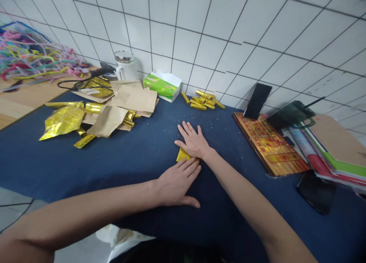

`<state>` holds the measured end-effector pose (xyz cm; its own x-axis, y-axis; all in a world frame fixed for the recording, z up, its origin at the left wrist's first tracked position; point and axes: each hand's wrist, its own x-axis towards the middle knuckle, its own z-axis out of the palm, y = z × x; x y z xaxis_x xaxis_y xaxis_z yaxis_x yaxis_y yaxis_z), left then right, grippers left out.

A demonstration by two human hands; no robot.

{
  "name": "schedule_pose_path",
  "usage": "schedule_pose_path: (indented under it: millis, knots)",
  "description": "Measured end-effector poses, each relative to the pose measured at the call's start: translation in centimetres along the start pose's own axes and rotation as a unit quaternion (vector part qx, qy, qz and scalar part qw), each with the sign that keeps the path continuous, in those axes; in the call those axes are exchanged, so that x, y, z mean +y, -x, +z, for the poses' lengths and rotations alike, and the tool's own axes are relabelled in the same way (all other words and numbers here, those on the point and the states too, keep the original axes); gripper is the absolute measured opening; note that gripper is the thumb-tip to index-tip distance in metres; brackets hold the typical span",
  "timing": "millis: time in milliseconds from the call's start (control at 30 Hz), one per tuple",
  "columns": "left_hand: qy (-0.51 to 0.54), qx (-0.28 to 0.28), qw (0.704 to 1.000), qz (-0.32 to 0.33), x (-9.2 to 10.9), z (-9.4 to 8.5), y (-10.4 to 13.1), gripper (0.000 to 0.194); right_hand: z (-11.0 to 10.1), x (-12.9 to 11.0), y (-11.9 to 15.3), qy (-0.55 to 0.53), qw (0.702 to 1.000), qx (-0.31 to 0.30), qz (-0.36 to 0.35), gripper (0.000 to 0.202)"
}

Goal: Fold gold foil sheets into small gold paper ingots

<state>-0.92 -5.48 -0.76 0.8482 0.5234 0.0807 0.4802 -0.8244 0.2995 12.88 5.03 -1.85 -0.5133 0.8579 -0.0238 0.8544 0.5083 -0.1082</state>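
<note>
A small piece of gold foil paper point(183, 155) lies on the dark blue cloth point(148, 156), mostly covered by my hands. My right hand point(194, 141) rests flat over its far side with the fingers spread. Across its near edge lie the fingertips of my left hand point(178, 183), palm down, thumb stretched out to the right. Beyond them, by the wall, is a loose heap of gold foil rolls point(204, 100). How the foil under my hands is folded is hidden.
To the left are crumpled gold foil point(64, 120) and brown paper sheets point(130, 97). A white mug point(126, 70) and a green tissue pack point(162, 86) stand by the tiled wall. At right are a phone point(257, 101), a red-gold box point(271, 145), a dark mug point(291, 114) and a black object point(316, 192).
</note>
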Motion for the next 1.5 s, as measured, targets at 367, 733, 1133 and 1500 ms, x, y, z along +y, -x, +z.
schedule_pose_path:
  millis: [367, 733, 1133, 1500]
  knots:
    - [0.017, -0.016, 1.0, 0.014, 0.7, 0.8, 0.8, 0.099, -0.1, -0.1, 0.0, -0.011, 1.0, -0.006, -0.001, 0.072]
    - [0.014, -0.009, 1.0, 0.013, 0.8, 0.7, 0.9, 0.099, -1.1, -0.9, 0.4, -0.049, 0.999, -0.004, 0.013, 0.081]
    - [0.038, -0.015, 0.999, 0.016, 0.8, 0.5, 1.0, 0.102, 0.0, -1.1, -1.2, -0.013, 1.0, -0.005, 0.009, 0.077]
    - [-0.048, 0.015, 0.996, -0.076, -1.3, -0.8, 2.3, 0.1, 0.1, -1.1, -1.2, -0.014, 1.0, 0.004, 0.008, 0.079]
